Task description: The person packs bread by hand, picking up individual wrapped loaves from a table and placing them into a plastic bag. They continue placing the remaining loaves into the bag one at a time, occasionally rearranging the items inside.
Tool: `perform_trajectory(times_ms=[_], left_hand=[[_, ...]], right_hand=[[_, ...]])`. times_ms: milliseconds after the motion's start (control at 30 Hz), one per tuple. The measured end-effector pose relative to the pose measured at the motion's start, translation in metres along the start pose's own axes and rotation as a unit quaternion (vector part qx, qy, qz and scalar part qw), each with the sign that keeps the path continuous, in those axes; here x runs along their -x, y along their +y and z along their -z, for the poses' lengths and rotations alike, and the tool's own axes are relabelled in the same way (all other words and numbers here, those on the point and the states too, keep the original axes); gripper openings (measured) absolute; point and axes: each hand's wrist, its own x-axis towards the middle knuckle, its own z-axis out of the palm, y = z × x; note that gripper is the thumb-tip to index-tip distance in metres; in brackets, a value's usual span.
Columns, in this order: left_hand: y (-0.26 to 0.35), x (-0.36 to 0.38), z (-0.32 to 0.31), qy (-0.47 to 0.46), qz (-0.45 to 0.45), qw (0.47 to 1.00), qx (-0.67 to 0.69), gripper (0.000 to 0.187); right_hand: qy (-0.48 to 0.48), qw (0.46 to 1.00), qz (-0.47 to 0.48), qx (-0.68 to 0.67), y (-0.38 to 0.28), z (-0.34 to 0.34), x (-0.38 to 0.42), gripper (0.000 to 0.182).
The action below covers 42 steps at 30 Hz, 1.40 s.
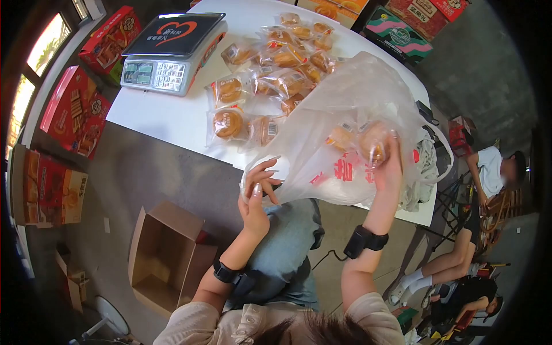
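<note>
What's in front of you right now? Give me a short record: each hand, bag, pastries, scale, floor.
Left hand: at the plastic bag's edge, fingers curled; firmness of grip unclear
Right hand: holding a wrapped pastry at the bag
Bag: translucent, red print, on the white table
Other pastries: individually wrapped, loosely piled left of the bag
Scale: table's far-left corner; digits unreadable
Floor: open cardboard box

“坚果礼” is printed on a red box [422, 15], a red heart [183, 26] is borne by the scale [167, 56], and red characters on the plastic bag [339, 92] are only partly shown.
</note>
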Motion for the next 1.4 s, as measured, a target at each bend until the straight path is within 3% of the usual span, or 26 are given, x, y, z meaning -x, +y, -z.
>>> perform_trajectory(times_ms=[67,100,167,300,333,400,433,500,533,600,667,700,833,900,933,1000,1033,1100,1167,1233,1267,1333,1367,1400], left_hand=[[-0.001,0.000,-0.002,-0.007,0.002,1.000,-0.007,0.037],[-0.001,0.000,-0.002,-0.014,0.010,1.000,-0.017,0.034],[0.000,0.000,-0.003,-0.019,0.018,0.999,-0.030,0.032],[0.001,0.001,-0.006,-0.052,0.032,0.997,-0.051,0.024],[0.001,0.001,-0.006,-0.058,0.034,0.995,-0.067,0.025],[-0.003,0.002,-0.003,-0.068,0.048,0.996,-0.031,0.027],[-0.005,0.002,-0.002,-0.077,0.062,0.995,0.006,0.029],[-0.005,0.002,-0.003,-0.084,0.043,0.995,-0.029,0.032],[-0.004,0.002,-0.004,-0.077,0.050,0.995,-0.029,0.032],[-0.002,0.002,-0.005,-0.068,0.057,0.996,-0.030,0.032],[0.000,0.002,-0.005,-0.089,0.135,0.987,0.002,0.031],[0.000,0.003,-0.005,-0.088,0.134,0.987,0.002,0.031],[-0.006,0.003,-0.001,-0.081,0.161,0.983,-0.029,0.027],[-0.011,0.005,0.001,-0.066,0.175,0.982,-0.042,0.024],[-0.014,0.005,0.001,-0.033,0.202,0.978,-0.025,0.021],[-0.018,0.005,0.001,0.000,0.224,0.975,-0.004,0.018],[-0.020,0.005,0.001,0.036,0.220,0.975,0.010,0.018],[-0.024,0.006,0.000,0.071,0.211,0.975,0.029,0.020],[-0.028,0.007,0.001,0.141,0.162,0.977,0.016,0.028],[-0.010,0.008,0.003,0.160,0.145,0.976,0.012,0.032],[-0.003,0.012,0.008,0.168,0.119,0.979,-0.015,0.032],[0.007,0.017,0.023,0.178,0.041,0.980,-0.081,0.034],[0.016,0.017,0.032,0.179,0.037,0.980,-0.081,0.034],[0.031,0.018,0.042,0.137,-0.031,0.980,-0.141,0.034]], right_hand=[[-0.063,0.982,0.043,0.174,0.011,-0.003,-0.003,0.051],[-0.064,0.982,0.043,0.174,0.014,-0.008,0.000,0.051],[-0.159,0.934,0.051,0.316,0.019,-0.019,0.008,0.060],[-0.261,0.877,0.049,0.400,0.046,-0.022,0.013,0.068],[-0.263,0.877,0.047,0.400,0.053,-0.019,0.010,0.068],[-0.254,0.794,0.113,0.542,0.068,-0.013,0.002,0.070],[-0.256,0.793,0.113,0.541,0.071,-0.012,0.002,0.070],[-0.208,0.700,0.180,0.659,0.075,-0.012,0.004,0.073],[-0.210,0.700,0.180,0.658,0.076,-0.014,0.003,0.073],[-0.146,0.641,0.197,0.728,0.079,-0.016,0.000,0.073],[-0.127,0.616,0.234,0.741,0.099,-0.008,-0.008,0.073],[-0.104,0.590,0.273,0.753,0.105,-0.007,-0.011,0.073],[-0.150,0.573,0.305,0.746,0.105,-0.007,-0.007,0.065],[-0.148,0.473,0.375,0.784,0.086,-0.018,0.012,0.056],[-0.149,0.471,0.380,0.782,0.070,-0.031,0.026,0.056],[-0.219,0.639,0.199,0.710,0.035,-0.066,0.060,0.045],[-0.218,0.638,0.206,0.709,0.024,-0.082,0.069,0.045],[-0.411,0.726,0.155,0.529,0.011,-0.111,0.080,0.036],[-0.466,0.693,0.248,0.491,0.030,-0.139,0.073,0.035],[-0.467,0.628,0.293,0.548,0.076,-0.155,0.048,0.055],[-0.470,0.626,0.297,0.546,0.100,-0.155,0.041,0.055],[-0.359,0.422,0.306,0.774,0.139,-0.152,0.030,0.083],[-0.359,0.422,0.310,0.772,0.146,-0.150,0.027,0.083],[-0.378,0.420,0.273,0.778,0.152,-0.147,0.027,0.090]])
